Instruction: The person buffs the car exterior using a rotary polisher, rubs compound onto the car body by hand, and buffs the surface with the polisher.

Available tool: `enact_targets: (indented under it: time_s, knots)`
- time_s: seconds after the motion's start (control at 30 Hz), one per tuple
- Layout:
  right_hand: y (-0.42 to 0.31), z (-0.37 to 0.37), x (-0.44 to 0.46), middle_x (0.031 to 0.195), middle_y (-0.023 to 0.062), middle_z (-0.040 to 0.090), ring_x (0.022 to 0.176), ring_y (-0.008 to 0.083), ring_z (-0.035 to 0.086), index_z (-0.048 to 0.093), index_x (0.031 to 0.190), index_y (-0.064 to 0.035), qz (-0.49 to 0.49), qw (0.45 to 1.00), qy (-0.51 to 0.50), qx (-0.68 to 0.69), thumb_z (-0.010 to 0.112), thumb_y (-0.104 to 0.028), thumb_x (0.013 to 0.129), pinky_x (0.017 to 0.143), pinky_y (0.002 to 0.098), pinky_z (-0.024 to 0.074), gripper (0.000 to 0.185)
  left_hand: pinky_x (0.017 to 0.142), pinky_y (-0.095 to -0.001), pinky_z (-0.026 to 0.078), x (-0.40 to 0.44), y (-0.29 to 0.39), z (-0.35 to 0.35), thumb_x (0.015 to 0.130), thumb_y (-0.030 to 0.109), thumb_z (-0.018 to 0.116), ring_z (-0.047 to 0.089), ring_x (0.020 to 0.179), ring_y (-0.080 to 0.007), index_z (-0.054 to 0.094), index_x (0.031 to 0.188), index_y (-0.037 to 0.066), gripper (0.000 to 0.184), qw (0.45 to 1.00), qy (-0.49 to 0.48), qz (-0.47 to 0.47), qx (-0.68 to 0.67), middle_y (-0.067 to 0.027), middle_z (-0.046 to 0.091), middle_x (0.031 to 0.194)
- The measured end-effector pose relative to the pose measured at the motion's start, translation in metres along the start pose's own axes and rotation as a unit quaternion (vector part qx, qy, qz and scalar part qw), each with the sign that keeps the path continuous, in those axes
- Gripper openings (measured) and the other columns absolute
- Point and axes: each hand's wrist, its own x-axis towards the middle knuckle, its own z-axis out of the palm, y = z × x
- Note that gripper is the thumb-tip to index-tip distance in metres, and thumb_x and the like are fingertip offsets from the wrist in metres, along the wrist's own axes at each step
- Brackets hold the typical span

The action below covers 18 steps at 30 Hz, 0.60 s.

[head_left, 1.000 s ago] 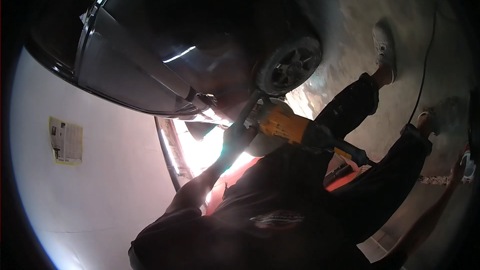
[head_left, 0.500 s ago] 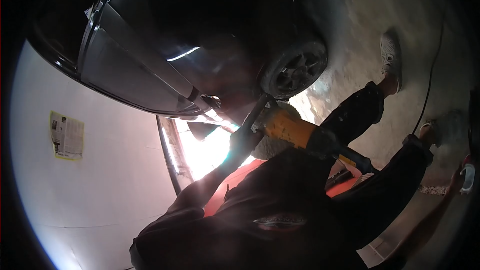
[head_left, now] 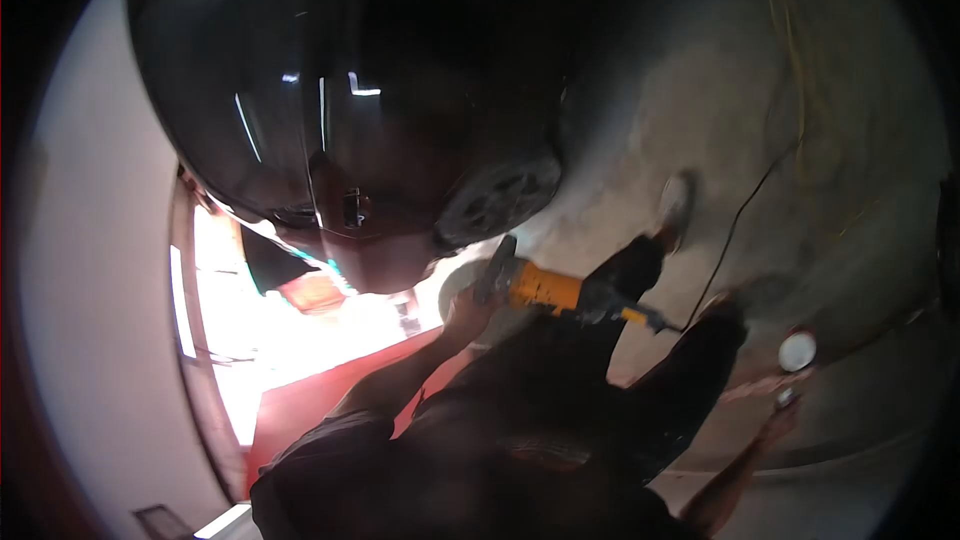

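My left hand (head_left: 470, 312) is closed around the head end of a yellow and black polisher (head_left: 545, 288), by its pale round pad (head_left: 455, 285). The polisher lies across in front of my dark-clothed legs, its cord end pointing right. Just above its head is the wheel (head_left: 502, 202) of a glossy black car (head_left: 400, 60). Low on the right, my right hand (head_left: 778, 424) is closed on a small pale object (head_left: 787, 398), too blurred to name. Close beyond it is a round white-topped container (head_left: 798, 351) with a reddish edge.
A black power cord (head_left: 735, 225) runs over the concrete floor (head_left: 650, 130), with a yellow cord (head_left: 798, 90) farther off. My shoe (head_left: 677, 208) is beside the car. A pale wall (head_left: 85, 270) stands at left, near a bright opening and a red surface (head_left: 320, 380).
My view has swung, bringing the car's end and the white-topped container into sight. My right hand has come inward from the right edge. The polisher stays in my left hand.
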Motion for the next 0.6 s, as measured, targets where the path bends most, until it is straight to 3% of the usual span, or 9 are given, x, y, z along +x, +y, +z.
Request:
enact_targets:
  time_s: [0.03, 0.07, 0.17, 0.27, 0.37, 0.43, 0.47, 0.5, 0.6]
  knots:
    - [-0.091, -0.033, -0.026, 0.137, 0.0242, 0.057, 0.122, 0.0373, 0.059, 0.046, 0.147, -0.0034, 0.025, 0.994, 0.038, 0.102, 0.050, -0.036, 0.105, 0.100, 0.0441, 0.0510, 0.053, 0.083, -0.0442, 0.053, -0.005, -0.014, -0.004, 0.088, 0.033, 0.072, 0.070, 0.097, -0.0326, 0.064, 0.119, 0.003, 0.045, 0.999, -0.004, 0.029, -0.031, -0.0193, 0.071, 0.098]
    - [-0.075, -0.034, -0.002, 0.135, 0.0202, 0.060, 0.119, 0.0323, 0.060, 0.048, 0.145, 0.0002, -0.122, 0.988, 0.051, -0.077, 0.042, -0.045, 0.107, 0.100, 0.0413, 0.0502, 0.059, 0.084, -0.0447, 0.053, -0.012, -0.027, -0.009, 0.088, 0.034, 0.072, 0.070, 0.099, -0.0344, 0.064, 0.121, 0.003, 0.046, 0.996, -0.005, 0.057, -0.063, -0.0207, 0.071, 0.102]
    - [-0.293, -0.096, -0.049, 0.105, 0.0161, 0.067, 0.094, 0.0228, 0.061, 0.064, 0.118, 0.0097, -0.060, 0.970, -0.066, 0.225, 0.053, -0.047, 0.102, 0.086, 0.0376, 0.0500, 0.060, 0.089, -0.0456, 0.053, -0.018, -0.078, -0.013, 0.086, 0.035, 0.071, 0.067, 0.109, -0.0365, 0.062, 0.125, 0.005, 0.050, 0.985, 0.041, 0.082, -0.146, -0.0220, 0.070, 0.110]
    - [-0.450, -0.114, -0.093, 0.083, 0.0098, 0.068, 0.076, 0.0152, 0.057, 0.069, 0.095, 0.0072, -0.146, 0.965, -0.066, 0.209, 0.060, -0.044, 0.099, 0.067, 0.0346, 0.0463, 0.052, 0.094, -0.0465, 0.052, -0.036, -0.103, -0.045, 0.086, 0.035, 0.070, 0.064, 0.114, -0.0395, 0.058, 0.128, 0.005, 0.052, 0.972, 0.048, 0.054, -0.224, -0.0231, 0.068, 0.115]
    - [-0.570, -0.114, -0.102, 0.094, 0.0081, 0.067, 0.083, 0.0144, 0.058, 0.068, 0.104, 0.0033, -0.231, 0.935, -0.176, 0.202, 0.063, -0.042, 0.097, 0.072, 0.0327, 0.0486, 0.046, 0.094, -0.0487, 0.050, -0.034, -0.156, -0.038, 0.088, 0.034, 0.065, 0.061, 0.116, -0.0412, 0.056, 0.132, 0.007, 0.053, 0.965, 0.059, 0.025, -0.254, -0.0224, 0.066, 0.119]
    - [-0.688, -0.114, -0.170, 0.104, 0.0078, 0.066, 0.090, 0.0164, 0.061, 0.065, 0.114, 0.0013, -0.210, 0.901, -0.190, 0.328, 0.065, -0.039, 0.096, 0.077, 0.0327, 0.0528, 0.044, 0.093, -0.0489, 0.050, -0.016, -0.188, -0.029, 0.089, 0.034, 0.062, 0.060, 0.117, -0.0392, 0.054, 0.133, 0.007, 0.053, 0.971, 0.053, 0.063, -0.224, -0.0218, 0.064, 0.121]
    - [-0.736, -0.110, -0.196, 0.106, 0.0077, 0.066, 0.091, 0.0169, 0.062, 0.064, 0.116, 0.0006, -0.279, 0.882, -0.207, 0.319, 0.066, -0.038, 0.095, 0.078, 0.0329, 0.0542, 0.043, 0.089, -0.0479, 0.051, -0.038, -0.181, -0.065, 0.087, 0.034, 0.064, 0.064, 0.110, -0.0383, 0.060, 0.126, 0.006, 0.048, 0.956, 0.065, 0.041, -0.282, -0.0217, 0.066, 0.116]
    - [-0.792, -0.107, -0.223, 0.106, 0.0079, 0.066, 0.091, 0.0162, 0.063, 0.064, 0.116, 0.0002, -0.274, 0.865, -0.233, 0.350, 0.066, -0.036, 0.096, 0.077, 0.0320, 0.0544, 0.041, 0.084, -0.0472, 0.052, -0.044, -0.184, -0.082, 0.084, 0.033, 0.067, 0.068, 0.099, -0.0373, 0.065, 0.117, 0.006, 0.042, 0.929, 0.037, -0.081, -0.360, -0.0199, 0.070, 0.106]
    - [-0.954, -0.106, -0.325, 0.094, 0.0038, 0.067, 0.081, 0.0111, 0.061, 0.068, 0.110, -0.0015, -0.408, 0.802, -0.248, 0.359, 0.068, -0.031, 0.094, 0.068, 0.0272, 0.0503, 0.033, 0.070, -0.0427, 0.054, 0.009, -0.262, 0.002, 0.081, 0.030, 0.071, 0.070, 0.074, -0.0295, 0.066, 0.104, 0.000, 0.039, 0.903, 0.054, -0.104, -0.414, -0.0149, 0.070, 0.080]
